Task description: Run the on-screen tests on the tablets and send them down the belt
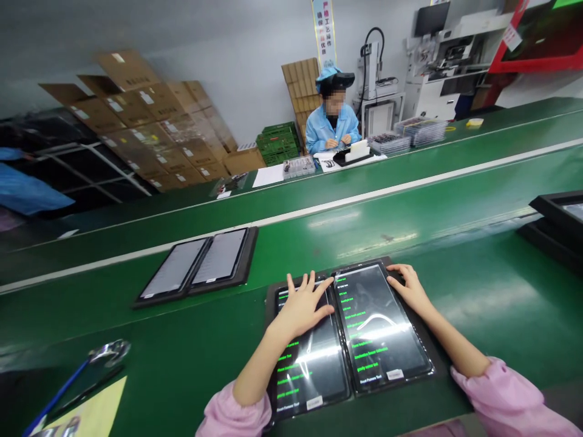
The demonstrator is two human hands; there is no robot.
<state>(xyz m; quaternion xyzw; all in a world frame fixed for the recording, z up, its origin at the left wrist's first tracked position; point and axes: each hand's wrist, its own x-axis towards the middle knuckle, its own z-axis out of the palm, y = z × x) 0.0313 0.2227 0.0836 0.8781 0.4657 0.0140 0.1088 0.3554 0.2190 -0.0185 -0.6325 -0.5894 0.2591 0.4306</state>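
Two tablets lie side by side in a dark tray point(439, 358) on the green bench in front of me. Both screens are lit black with lists of mostly green test lines. My left hand point(303, 306) rests with fingers spread over the upper part of the left tablet point(314, 364), its thumb and index finger reaching toward the gap between the two. At the upper right edge of the right tablet point(382, 328) is my right hand point(410, 288), fingers apart and touching the tablet's or tray's edge. Neither hand grasps anything.
Another tray with two pale-screened tablets point(218, 258) sits further left. Stacked dark trays point(555, 227) stand at the far right. Lower left are a blue cord point(61, 391) and yellow paper point(98, 413). Across the bench a co-worker point(332, 124) sits near stacked clear trays point(421, 130).
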